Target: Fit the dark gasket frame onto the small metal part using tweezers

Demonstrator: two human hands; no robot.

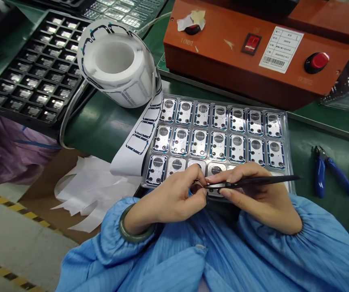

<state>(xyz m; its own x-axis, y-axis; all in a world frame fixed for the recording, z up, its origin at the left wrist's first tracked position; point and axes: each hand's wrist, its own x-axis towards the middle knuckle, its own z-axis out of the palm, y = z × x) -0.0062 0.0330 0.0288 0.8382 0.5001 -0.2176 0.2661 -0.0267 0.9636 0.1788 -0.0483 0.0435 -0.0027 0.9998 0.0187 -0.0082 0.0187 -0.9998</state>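
Note:
Over the near edge of a clear plastic tray (288,121), my two hands meet. Black tweezers (262,181) lie in my right hand (259,198), which is closed around them with their tips pointing left. Thumb and forefinger of my left hand (174,194) pinch at those tips; the small piece there is mostly hidden by the fingers. Rows of flat silver plates (218,144) fill the tray, many bordered by dark blue gasket frames. Left of the tray, a white roll of frame stickers (125,91) stands with its strip (138,138) unwound beside the plates.
An orange machine (223,56) with a red switch and knob stands behind the tray. Blue-handled cutters (322,174) lie at right. A black compartment tray (25,81) sits at left. Below it, a cardboard box (37,202) holds white paper scraps (92,186). Another person's pink sleeve (10,146) shows.

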